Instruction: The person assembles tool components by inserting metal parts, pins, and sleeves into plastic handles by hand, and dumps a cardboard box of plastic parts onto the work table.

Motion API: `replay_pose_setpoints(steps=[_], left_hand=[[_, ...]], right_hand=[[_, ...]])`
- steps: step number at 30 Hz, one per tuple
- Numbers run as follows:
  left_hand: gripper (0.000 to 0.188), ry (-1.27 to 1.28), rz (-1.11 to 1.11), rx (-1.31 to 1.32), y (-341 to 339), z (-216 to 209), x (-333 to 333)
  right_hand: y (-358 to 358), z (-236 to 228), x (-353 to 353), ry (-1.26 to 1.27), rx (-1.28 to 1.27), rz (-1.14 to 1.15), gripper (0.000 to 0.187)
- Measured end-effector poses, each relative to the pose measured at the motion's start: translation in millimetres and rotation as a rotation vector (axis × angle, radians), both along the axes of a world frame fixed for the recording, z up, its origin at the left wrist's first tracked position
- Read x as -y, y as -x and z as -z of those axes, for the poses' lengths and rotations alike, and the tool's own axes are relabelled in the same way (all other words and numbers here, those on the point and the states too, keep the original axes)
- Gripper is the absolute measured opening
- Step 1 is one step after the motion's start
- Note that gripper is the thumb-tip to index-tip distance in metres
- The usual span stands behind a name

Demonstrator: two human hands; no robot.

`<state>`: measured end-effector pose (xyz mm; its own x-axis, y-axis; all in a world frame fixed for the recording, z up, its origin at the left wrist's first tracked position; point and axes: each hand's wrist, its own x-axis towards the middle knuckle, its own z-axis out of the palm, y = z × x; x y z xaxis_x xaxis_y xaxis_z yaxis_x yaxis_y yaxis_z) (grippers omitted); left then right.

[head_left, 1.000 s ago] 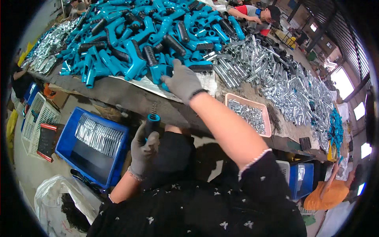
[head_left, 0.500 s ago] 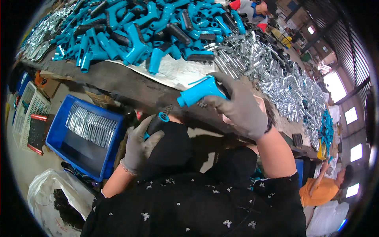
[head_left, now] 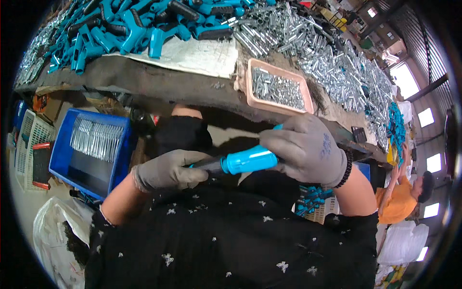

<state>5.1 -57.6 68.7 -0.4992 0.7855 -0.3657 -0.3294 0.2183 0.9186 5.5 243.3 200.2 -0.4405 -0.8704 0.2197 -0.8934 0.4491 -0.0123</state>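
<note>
My gloved left hand (head_left: 171, 169) is closed around a black ribbed handle (head_left: 210, 166) held level in front of my chest. My gloved right hand (head_left: 305, 151) grips a teal pistol-shaped plastic housing (head_left: 250, 160), its fingers covering much of that piece. The handle's right end meets the housing's left end; how far one goes into the other cannot be made out. A pile of similar teal housings (head_left: 134, 36), some with black grips, lies on the bench beyond my hands.
On the bench stand a pink tray (head_left: 249, 84) of small metal pieces and a heap of shiny metal tubes (head_left: 332, 72). Left of me are a blue crate (head_left: 91, 176) with metal strips, a white basket (head_left: 30, 137) and a white sack (head_left: 50, 236). A person in orange (head_left: 403, 200) sits at right.
My hands have come together: the right moved down with the teal housing, the left moved right and turned the black handle level. The two pieces now touch. The pink tray has come into fuller view.
</note>
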Motion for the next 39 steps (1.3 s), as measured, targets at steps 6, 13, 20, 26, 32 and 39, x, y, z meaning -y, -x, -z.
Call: replay_pose_setpoints(steps=[6, 13, 20, 26, 32, 39], left_hand=[[0.045, -0.080, -0.199, -1.013, -22.3, -12.3, -30.6], [0.049, 0.200, -0.311, -1.190, -41.0, -1.6, -63.2], [0.048, 0.192, -0.228, -1.229, -41.5, 9.8, -71.7], [0.053, 0.062, -0.161, -1.178, -39.4, 10.5, -80.3], [0.052, -0.142, -0.263, 0.096, -42.3, 32.5, -69.1], [0.049, -0.011, -0.234, -0.335, -28.4, 13.0, -65.9]], right_hand=[[-40.0, 17.8, -37.0, 0.163, 0.534, 0.306, 0.046], [-61.8, 51.5, -55.9, 0.746, 0.736, 0.542, 0.045], [-98.7, 95.1, -61.7, 0.748, 0.450, 0.712, 0.059], [-90.3, 102.8, -78.1, 0.634, 0.269, 0.682, 0.054], [-99.4, 68.0, -51.5, 0.964, 0.428, -0.040, 0.039], [-98.7, 72.3, -60.3, 0.985, 0.449, 0.073, 0.040]])
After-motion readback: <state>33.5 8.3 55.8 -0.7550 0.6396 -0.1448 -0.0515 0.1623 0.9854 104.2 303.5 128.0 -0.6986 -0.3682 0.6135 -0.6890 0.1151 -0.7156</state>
